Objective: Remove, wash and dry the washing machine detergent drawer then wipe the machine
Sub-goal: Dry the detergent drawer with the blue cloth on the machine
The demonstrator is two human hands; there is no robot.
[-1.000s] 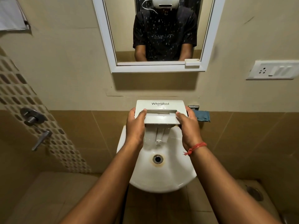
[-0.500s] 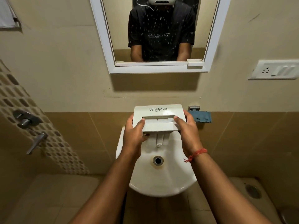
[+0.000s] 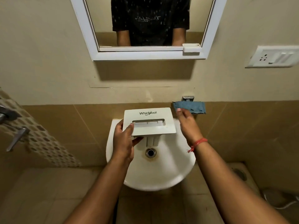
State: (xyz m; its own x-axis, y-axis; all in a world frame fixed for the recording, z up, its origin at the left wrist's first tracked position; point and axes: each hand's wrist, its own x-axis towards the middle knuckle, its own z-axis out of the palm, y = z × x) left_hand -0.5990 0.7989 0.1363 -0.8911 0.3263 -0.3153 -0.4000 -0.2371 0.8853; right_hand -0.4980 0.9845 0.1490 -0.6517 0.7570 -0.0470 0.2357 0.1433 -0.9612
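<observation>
One hand now carries the detergent drawer (image 3: 149, 122): our left hand (image 3: 124, 141) keeps its grip on the drawer's left edge, holding it above the sink (image 3: 163, 173). A moment ago both hands held it. Our right hand (image 3: 186, 122) has let go and reaches, fingers loose and holding nothing, toward the blue cloth (image 3: 191, 107) on the wall holder. We judge drying comes next.

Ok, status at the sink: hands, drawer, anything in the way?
Left hand grips drawer over sink. Right hand off the drawer, open, reaching toward blue cloth. Nothing in the way.
</observation>
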